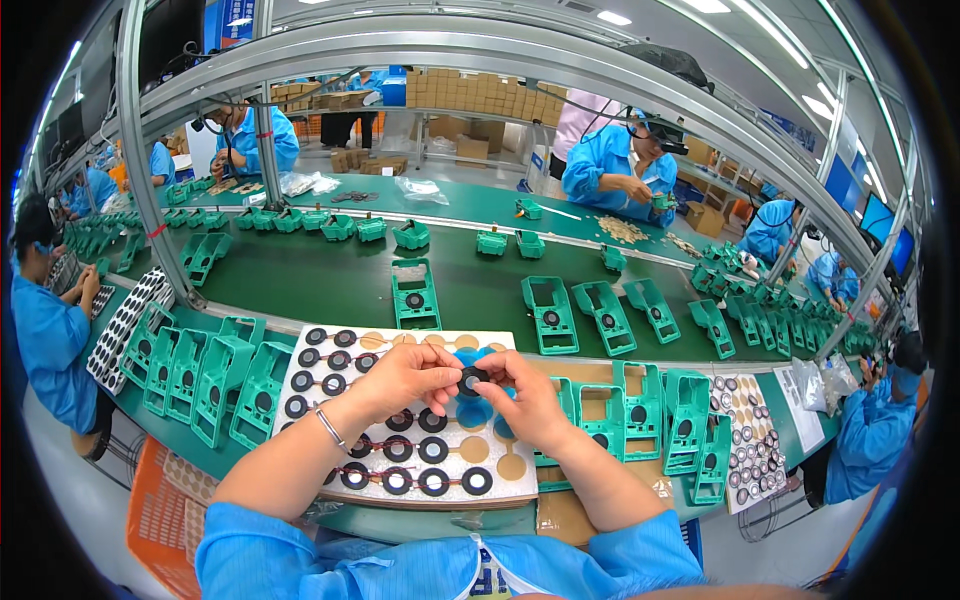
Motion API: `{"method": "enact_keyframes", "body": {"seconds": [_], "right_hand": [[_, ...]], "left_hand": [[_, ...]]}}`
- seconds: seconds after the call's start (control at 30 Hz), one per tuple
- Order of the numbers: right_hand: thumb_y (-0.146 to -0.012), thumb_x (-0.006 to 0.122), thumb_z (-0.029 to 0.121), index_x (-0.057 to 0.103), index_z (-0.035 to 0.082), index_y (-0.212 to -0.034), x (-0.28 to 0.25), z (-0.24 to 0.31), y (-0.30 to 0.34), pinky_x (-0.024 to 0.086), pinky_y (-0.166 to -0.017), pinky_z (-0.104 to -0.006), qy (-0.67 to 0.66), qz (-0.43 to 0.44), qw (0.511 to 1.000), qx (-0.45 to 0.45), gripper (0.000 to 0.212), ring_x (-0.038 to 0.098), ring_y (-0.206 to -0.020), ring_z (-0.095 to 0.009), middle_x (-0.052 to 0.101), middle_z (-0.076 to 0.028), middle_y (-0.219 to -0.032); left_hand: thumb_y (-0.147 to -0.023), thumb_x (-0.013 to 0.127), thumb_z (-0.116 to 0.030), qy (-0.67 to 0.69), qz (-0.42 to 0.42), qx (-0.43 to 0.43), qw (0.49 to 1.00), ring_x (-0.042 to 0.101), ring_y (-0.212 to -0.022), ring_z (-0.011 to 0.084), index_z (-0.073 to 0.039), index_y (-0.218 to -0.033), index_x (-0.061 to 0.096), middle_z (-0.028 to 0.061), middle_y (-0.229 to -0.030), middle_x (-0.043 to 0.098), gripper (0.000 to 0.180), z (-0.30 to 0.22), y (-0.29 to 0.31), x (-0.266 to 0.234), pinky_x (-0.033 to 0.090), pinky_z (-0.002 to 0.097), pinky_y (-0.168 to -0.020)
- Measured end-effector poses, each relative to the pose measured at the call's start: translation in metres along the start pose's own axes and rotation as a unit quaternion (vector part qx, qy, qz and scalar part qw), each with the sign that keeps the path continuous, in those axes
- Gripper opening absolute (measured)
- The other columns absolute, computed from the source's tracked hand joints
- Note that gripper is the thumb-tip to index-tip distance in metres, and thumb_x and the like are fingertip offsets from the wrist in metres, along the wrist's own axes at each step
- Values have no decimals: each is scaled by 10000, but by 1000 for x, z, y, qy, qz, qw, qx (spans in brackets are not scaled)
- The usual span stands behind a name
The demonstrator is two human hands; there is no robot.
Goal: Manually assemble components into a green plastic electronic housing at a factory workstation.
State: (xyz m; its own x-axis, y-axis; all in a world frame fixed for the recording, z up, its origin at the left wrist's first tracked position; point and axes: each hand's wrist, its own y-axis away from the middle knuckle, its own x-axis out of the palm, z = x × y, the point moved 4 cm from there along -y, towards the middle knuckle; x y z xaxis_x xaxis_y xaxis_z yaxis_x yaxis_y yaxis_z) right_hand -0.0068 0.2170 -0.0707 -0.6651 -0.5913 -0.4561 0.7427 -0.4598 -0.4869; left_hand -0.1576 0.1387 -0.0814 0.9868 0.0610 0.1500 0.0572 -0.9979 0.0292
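Between both hands, above the white foam tray, is a small round black speaker. My left hand grips its left side with thumb and fingers. Closed on the right side are the thumb and fingers of my right hand. Blue translucent round film pieces show around the speaker; whether they are attached to it I cannot tell. Rows of black speakers with thin dark red leads lie on the tray, and several round recesses there show tan.
Green plastic housings stand left of the tray, more to the right. Beyond runs a green conveyor belt carrying further housings. A metal frame rises at left. An orange crate sits low left. Co-workers sit around the line.
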Motion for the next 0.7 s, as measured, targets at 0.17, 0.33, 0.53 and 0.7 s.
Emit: {"method": "enact_keyframes", "body": {"seconds": [0.17, 0.33, 0.53, 0.7], "right_hand": [[-750, 681, 59, 517, 27, -1027, 1, 13, 2, 476, -684, -323, 63, 12, 997, -54, 324, 572, -779, -232, 551, -117, -912], [-713, 685, 48, 483, 22, -1081, 3, 15, 1, 455, -748, -370, 140, -28, 986, -86, 421, 539, -873, -326, 524, -147, -950], [-706, 682, 44, 490, 15, -1066, -1, 18, 0, 445, -794, -386, 150, -3, 983, -108, 409, 522, -938, -334, 527, -158, -991], [-709, 681, 49, 496, 19, -1068, -2, 23, 1, 446, -800, -387, 178, 8, 977, -117, 405, 519, -946, -342, 530, -163, -1002]], "left_hand": [[-857, 606, -143, -7, -35, 15, 999, 577, -647, 102, 32, -963, 579, 53, -756, 588, 206, 1, -1, 3, 519, 221, -552], [-848, 622, -163, -14, -24, 35, 999, 573, -670, 102, 27, -987, 591, 62, -786, 608, 238, 2, -1, 4, 518, 226, -592], [-842, 626, -151, -12, -16, 35, 999, 571, -675, 95, 10, -935, 634, 68, -812, 635, 185, 3, 0, 2, 499, 234, -613], [-836, 622, -146, -37, -22, 25, 999, 570, -688, 94, -4, -893, 638, 58, -788, 630, 154, 5, -2, 1, 482, 230, -614]]}}
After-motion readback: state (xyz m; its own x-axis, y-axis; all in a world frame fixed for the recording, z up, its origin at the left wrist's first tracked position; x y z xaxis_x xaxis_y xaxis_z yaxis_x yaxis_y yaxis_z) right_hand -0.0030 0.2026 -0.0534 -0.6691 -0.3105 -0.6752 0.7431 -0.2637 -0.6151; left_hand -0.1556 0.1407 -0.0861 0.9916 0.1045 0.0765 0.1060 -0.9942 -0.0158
